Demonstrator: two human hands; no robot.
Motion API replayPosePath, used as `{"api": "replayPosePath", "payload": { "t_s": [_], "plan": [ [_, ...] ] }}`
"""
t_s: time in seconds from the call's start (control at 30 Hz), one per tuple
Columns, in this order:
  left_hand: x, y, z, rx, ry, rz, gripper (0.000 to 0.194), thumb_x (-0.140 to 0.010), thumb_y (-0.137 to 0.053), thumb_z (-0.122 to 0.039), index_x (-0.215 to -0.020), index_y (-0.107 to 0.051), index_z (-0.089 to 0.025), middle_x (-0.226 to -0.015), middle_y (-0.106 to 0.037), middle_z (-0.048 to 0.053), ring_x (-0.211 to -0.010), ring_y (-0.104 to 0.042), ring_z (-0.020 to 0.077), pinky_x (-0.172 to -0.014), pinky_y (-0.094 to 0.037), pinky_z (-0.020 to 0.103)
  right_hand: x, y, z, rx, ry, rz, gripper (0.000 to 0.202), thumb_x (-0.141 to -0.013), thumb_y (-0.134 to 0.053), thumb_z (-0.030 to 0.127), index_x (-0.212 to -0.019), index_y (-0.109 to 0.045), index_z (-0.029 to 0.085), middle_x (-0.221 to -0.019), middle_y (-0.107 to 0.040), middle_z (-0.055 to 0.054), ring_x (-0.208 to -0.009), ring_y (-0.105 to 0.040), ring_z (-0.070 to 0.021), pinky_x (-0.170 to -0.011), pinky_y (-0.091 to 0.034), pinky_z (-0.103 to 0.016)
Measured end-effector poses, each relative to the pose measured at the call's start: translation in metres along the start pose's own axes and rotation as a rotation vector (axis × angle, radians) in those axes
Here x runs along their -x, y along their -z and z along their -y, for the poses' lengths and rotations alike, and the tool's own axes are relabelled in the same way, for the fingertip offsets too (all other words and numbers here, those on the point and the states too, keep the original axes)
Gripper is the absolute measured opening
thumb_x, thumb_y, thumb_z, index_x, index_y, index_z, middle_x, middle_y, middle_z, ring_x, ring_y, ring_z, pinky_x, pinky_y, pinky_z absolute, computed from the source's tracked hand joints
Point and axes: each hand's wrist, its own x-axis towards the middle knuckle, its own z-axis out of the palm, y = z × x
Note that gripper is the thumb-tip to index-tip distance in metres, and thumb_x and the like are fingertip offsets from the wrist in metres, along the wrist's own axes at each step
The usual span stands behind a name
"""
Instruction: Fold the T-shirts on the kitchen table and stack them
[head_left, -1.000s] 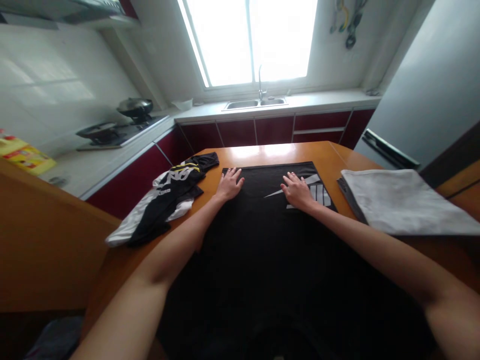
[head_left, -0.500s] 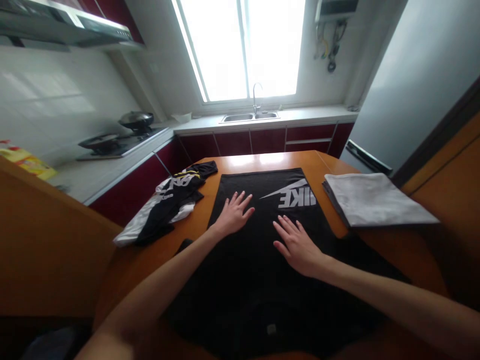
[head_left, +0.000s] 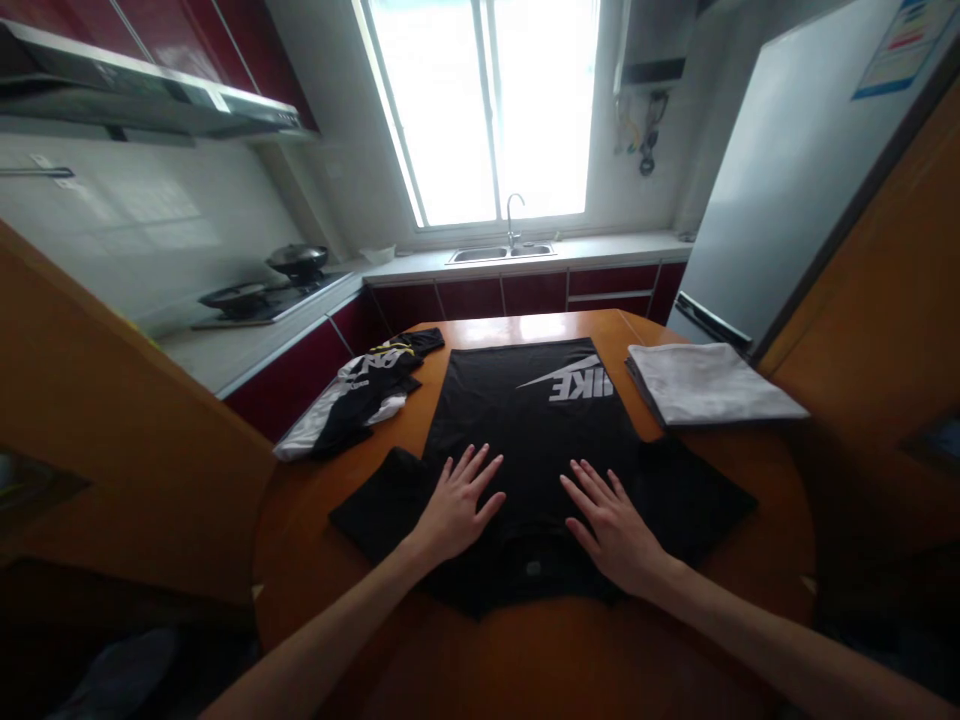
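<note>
A black T-shirt with a white Nike print lies spread on the wooden table, its collar towards me and its sleeves out to both sides. My left hand rests on the shirt's left part, palm down with fingers spread. On the right part lies my right hand, also flat with fingers apart. Neither hand grips the cloth.
The table has rounded ends. On its left lies a crumpled black and white garment; a folded grey-white cloth lies on the right. Beyond are a counter with a sink, a stove with pans and a fridge.
Both hands have moved back over the shirt towards the collar, the left one more plainly. The view has tilted up and shows more of the near table edge. The shirt stays spread.
</note>
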Motion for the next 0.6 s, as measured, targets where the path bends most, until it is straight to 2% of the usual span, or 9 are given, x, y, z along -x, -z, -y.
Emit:
{"api": "replayPosePath", "payload": {
  "t_s": [0.17,0.4,0.5,0.6],
  "plan": [
    [0.025,-0.010,-0.008,0.021,-0.009,0.015,0.060,-0.101,-0.043,-0.055,-0.157,-0.034,-0.037,-0.168,-0.023,0.002,-0.156,-0.017,0.0288,-0.124,-0.019,0.057,0.014,-0.005,0.001,0.004,-0.026,0.041,0.059,-0.102,-0.041,0.047,-0.157,-0.038,0.024,-0.167,-0.022,-0.010,-0.155,-0.016,-0.0268,-0.124,-0.017,-0.055],
    [0.041,-0.020,-0.011,-0.012,-0.011,0.005,0.058,-0.102,-0.040,-0.056,-0.157,-0.034,-0.039,-0.168,-0.023,-0.001,-0.156,-0.017,0.0288,-0.124,-0.018,0.057,0.018,-0.006,0.001,0.009,-0.017,0.042,0.059,-0.102,-0.039,0.048,-0.156,-0.041,0.023,-0.167,-0.025,-0.010,-0.155,-0.019,-0.0260,-0.125,-0.015,-0.053],
    [0.040,-0.013,-0.009,0.036,0.000,0.002,0.059,-0.102,-0.040,-0.056,-0.157,-0.034,-0.036,-0.167,-0.026,0.001,-0.155,-0.019,0.0281,-0.124,-0.021,0.056,0.020,-0.006,0.001,0.010,-0.021,0.055,0.060,-0.102,-0.040,0.050,-0.156,-0.040,0.024,-0.167,-0.025,-0.010,-0.155,-0.019,-0.0262,-0.124,-0.016,-0.054],
    [0.019,0.002,0.004,0.084,0.060,-0.093,0.059,-0.103,-0.036,-0.053,-0.157,-0.037,-0.028,-0.164,-0.033,0.004,-0.153,-0.026,0.0243,-0.124,-0.024,0.048,0.010,0.000,0.000,-0.002,-0.039,0.048,0.059,-0.102,-0.039,0.049,-0.155,-0.042,0.024,-0.166,-0.027,-0.010,-0.155,-0.020,-0.0266,-0.123,-0.019,-0.055]
  ]
}}
